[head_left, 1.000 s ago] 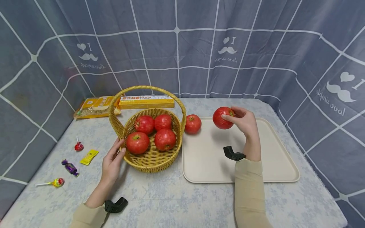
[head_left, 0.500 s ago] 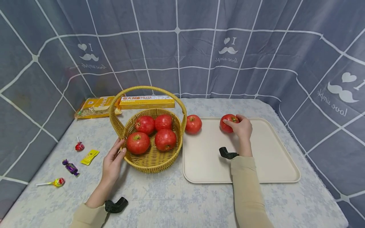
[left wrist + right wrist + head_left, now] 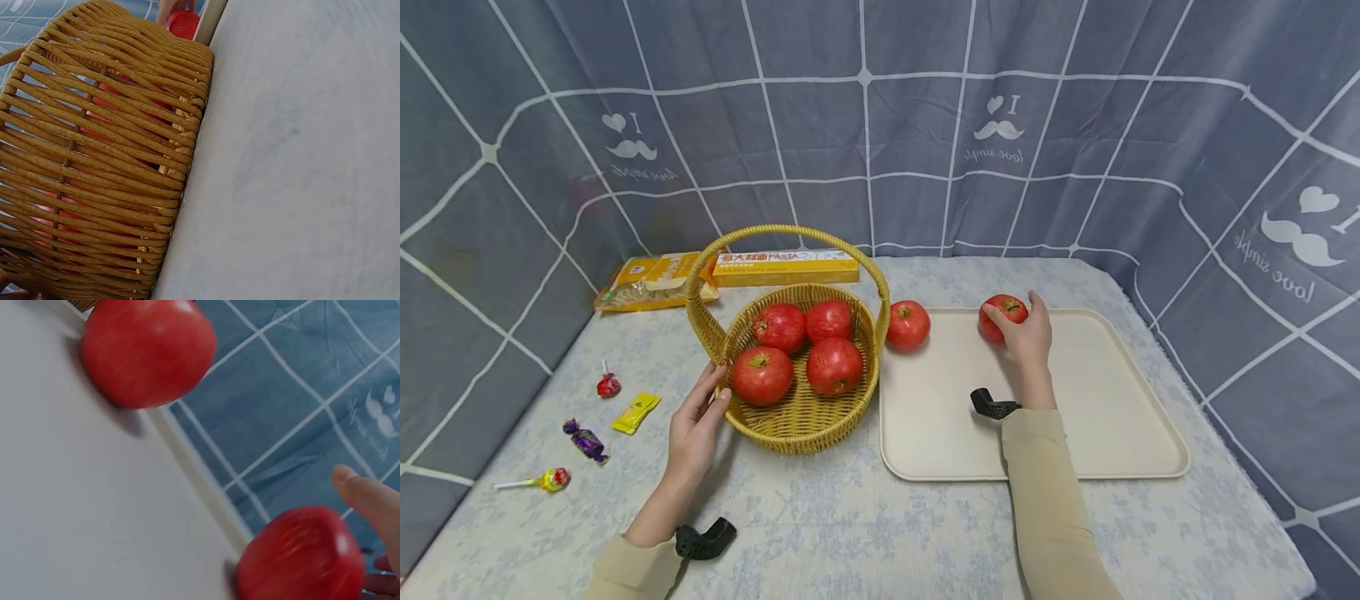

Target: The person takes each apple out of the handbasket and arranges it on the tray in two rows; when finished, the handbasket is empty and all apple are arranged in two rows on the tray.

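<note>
My left hand point(image 3: 693, 429) rests against the left side of a yellow wicker basket point(image 3: 793, 440) with a tall handle, its fingers fairly straight. Several red apples sit inside. In the left wrist view the basket wall point(image 3: 94, 162) fills the left half and only a bit of the fingers shows at the lower left corner. My right hand point(image 3: 1028, 337) is spread around a red apple point(image 3: 1003, 317) at the back of the cream tray point(image 3: 947, 433). In the right wrist view the thumb point(image 3: 369, 497) stands clear of this apple point(image 3: 300, 556); the other fingers are partly hidden behind it.
Another red apple point(image 3: 908, 326) sits at the tray's back left corner, beside the basket. Behind the basket lie a yellow pasta box point(image 3: 786, 269) and a yellow food bag point(image 3: 655, 283). Lollipops point(image 3: 553, 479) and wrapped candies point(image 3: 585, 440) lie on the left.
My right hand has lowered the apple from above the tray onto its back part, and its fingers have spread off the apple. The left hand and basket have stayed put.
</note>
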Tool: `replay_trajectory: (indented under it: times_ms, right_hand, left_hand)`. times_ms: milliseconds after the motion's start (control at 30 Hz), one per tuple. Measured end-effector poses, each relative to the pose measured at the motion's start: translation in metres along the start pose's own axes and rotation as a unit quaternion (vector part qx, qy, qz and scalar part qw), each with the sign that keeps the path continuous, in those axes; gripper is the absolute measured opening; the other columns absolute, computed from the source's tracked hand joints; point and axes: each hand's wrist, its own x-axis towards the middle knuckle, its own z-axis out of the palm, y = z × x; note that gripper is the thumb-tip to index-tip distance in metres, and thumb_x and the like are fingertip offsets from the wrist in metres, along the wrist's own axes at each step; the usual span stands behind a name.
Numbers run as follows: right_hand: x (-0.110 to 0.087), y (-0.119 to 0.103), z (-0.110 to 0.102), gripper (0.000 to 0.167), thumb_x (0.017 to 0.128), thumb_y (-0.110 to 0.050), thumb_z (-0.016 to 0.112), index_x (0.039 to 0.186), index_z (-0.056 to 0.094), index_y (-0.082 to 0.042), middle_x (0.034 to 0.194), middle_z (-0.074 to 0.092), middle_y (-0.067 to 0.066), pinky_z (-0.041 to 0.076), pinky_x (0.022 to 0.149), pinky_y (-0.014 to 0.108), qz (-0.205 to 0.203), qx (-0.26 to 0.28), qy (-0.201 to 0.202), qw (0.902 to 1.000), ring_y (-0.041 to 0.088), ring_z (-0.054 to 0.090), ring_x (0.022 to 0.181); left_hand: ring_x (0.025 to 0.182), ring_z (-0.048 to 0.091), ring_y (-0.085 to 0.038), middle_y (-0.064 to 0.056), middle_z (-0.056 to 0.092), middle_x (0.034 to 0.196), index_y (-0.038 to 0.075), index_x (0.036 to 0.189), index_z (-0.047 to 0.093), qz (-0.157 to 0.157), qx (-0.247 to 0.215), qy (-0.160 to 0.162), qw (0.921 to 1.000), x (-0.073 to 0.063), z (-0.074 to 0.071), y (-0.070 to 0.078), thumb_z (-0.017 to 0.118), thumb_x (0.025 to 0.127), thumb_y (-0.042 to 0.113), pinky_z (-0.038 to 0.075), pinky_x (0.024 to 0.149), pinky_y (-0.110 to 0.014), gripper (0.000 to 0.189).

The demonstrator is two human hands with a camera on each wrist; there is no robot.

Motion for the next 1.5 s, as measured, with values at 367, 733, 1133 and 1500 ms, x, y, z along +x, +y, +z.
replay_trajectory:
  times_ms: [367, 733, 1133, 1500]
  right_hand:
    - [-0.038, -0.084, -0.027, 0.067, 0.083, -0.02, 0.072, 0.141, 0.039, -0.012, 0.142, 0.039, 0.003, 0.037, 0.104, 0.031, -0.13, 0.222, 0.041, 0.9656, 0.017, 0.041, 0.127]
    - [-0.098, -0.137, 0.004, 0.036, 0.083, 0.006, 0.063, 0.117, 0.052, 0.01, 0.115, 0.058, 0.005, 0.049, 0.086, 0.036, -0.362, 0.344, 0.009, 0.8663, 0.021, 0.06, 0.101]
    - [-0.131, -0.136, 0.072, 0.03, 0.086, -0.01, 0.068, 0.115, 0.059, -0.005, 0.109, 0.061, 0.008, 0.05, 0.085, 0.043, -0.373, 0.18, -0.236, 0.879, 0.022, 0.058, 0.1]
    - [-0.129, -0.12, 0.112, 0.036, 0.087, -0.022, 0.067, 0.119, 0.06, -0.009, 0.128, 0.052, 0.001, 0.038, 0.101, 0.034, -0.357, 0.055, -0.29, 0.8864, 0.014, 0.044, 0.123]
  left_hand:
    - [0.136, 0.03, -0.016, -0.011, 0.037, 0.147, -0.003, 0.134, 0.05, 0.015, -0.004, 0.001, 0.9999, 0.002, 0.001, 0.001, 0.052, 0.096, 0.01, 0.031, 0.098, -0.007, 0.039]
    - [0.137, 0.029, -0.018, -0.011, 0.035, 0.147, -0.003, 0.134, 0.049, 0.013, -0.001, -0.001, 0.9999, 0.0, 0.0, -0.001, 0.052, 0.097, 0.009, 0.031, 0.097, -0.007, 0.04]
    - [0.137, 0.028, -0.017, -0.012, 0.035, 0.147, -0.003, 0.134, 0.048, 0.013, -0.004, 0.002, 0.9999, -0.001, 0.0, -0.001, 0.052, 0.096, 0.008, 0.032, 0.098, -0.008, 0.04]
    - [0.138, 0.027, -0.018, -0.012, 0.033, 0.148, -0.003, 0.135, 0.048, 0.012, 0.006, -0.001, 0.9999, 0.0, 0.0, -0.002, 0.052, 0.096, 0.009, 0.03, 0.098, -0.007, 0.041]
